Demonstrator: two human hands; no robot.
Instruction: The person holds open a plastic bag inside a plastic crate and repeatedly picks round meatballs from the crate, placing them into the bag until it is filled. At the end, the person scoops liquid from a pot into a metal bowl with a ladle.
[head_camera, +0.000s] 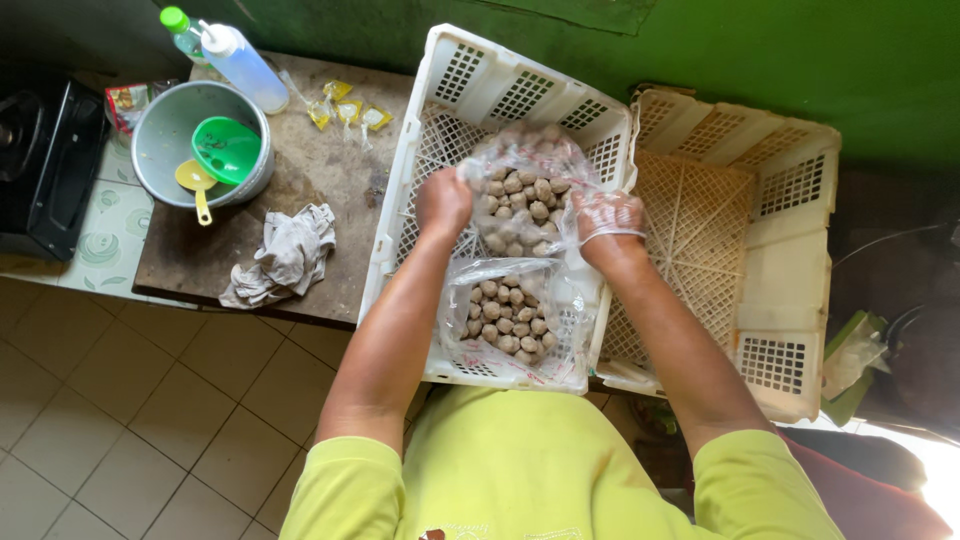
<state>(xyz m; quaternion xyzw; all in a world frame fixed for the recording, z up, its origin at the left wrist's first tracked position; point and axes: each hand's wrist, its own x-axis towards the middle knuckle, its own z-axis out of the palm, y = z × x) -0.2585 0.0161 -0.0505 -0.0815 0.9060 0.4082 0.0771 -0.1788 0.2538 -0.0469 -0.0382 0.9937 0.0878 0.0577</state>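
Observation:
A clear plastic bag of small brown balls (525, 195) sits in a white slatted crate (410, 170). My left hand (443, 200) grips the bag's left edge. My right hand (607, 222), in a thin clear plastic glove, holds the bag's right side. A second clear bag of the same brown balls (510, 315) lies in the crate just below, nearer to me, between my forearms.
A second white crate (790, 200) stands to the right, with nothing in it. On the wooden table (320, 160) to the left are a metal pot (165, 140) holding a green scoop, a spray bottle (240, 60), small yellow sachets (345, 105) and a crumpled cloth (285, 255). Tiled floor lies below.

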